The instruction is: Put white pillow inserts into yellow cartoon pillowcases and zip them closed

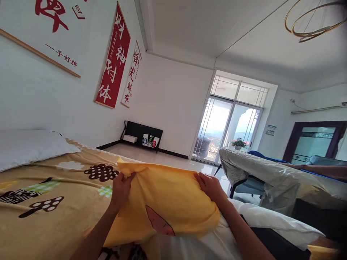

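Both hands grip a yellow pillowcase [176, 191] with a pinkish-orange printed shape on it. My left hand [122, 187] pinches its far left corner, fingers closed on the cloth. At the far right edge, my right hand [213, 187] is closed on the fabric. Below the pillowcase's near edge shows white padded cloth [189, 247]; how far it reaches inside the case is hidden. A tan patterned bedsheet [81, 213] with mushroom prints lies beneath and to the left.
A white pillow [32, 148] rests on the bed at the left. Another white padded item [273, 220] lies at the right. Beyond it stands a plastic-covered table [252, 162] with chairs, and another person's arm [320, 171] reaches across there. A low black rack [142, 135] stands against the far wall.
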Tool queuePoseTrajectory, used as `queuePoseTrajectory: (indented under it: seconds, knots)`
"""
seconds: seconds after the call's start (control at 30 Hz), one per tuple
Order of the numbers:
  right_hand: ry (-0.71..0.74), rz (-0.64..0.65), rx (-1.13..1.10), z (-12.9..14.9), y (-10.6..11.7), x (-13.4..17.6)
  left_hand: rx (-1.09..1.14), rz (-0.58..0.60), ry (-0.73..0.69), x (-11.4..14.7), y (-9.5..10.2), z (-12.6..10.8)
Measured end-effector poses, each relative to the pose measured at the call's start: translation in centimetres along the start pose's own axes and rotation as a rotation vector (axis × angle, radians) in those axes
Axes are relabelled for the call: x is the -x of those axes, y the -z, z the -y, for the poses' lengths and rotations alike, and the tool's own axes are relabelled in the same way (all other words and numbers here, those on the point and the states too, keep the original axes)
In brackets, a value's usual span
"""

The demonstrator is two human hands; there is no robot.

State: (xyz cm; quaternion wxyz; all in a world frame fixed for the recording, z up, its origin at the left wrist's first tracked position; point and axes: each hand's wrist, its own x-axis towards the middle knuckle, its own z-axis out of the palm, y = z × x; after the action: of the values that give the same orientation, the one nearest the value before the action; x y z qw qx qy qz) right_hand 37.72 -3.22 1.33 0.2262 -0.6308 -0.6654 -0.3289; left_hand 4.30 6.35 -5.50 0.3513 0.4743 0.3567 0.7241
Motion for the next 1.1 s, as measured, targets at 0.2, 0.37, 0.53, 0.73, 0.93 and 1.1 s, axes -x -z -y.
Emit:
queuePoseTrajectory:
  seconds: [0.2,0.37,0.53,0.73,0.93,1.1]
  knots:
    - [-0.005,-0.001,-0.014,0.1,0.0,-0.1,0.007,0.021,0.059,-0.1,0.2,0.0]
    - [-0.006,-0.006,-0.028,0.1,-0.2,0.0,-0.002,0.006,-0.057,0.0,0.2,-0.2]
    - [-0.013,0.011,-0.032,0.4,0.1,0.1,-0.091,-0.044,-0.094,0.2,0.6,-0.6]
    - [0.01,0.018,-0.053,1.2,0.7,0.2,-0.142,-0.088,-0.128,-0.2,1.1,-1.0]
    - [0.015,0.006,-0.059,1.3,0.7,0.2,-0.104,-0.003,-0.097,-0.4,1.3,-1.3]
    - [0.012,0.018,-0.066,1.3,0.6,0.4,-0.122,0.036,-0.085,-0.4,1.2,-1.1]
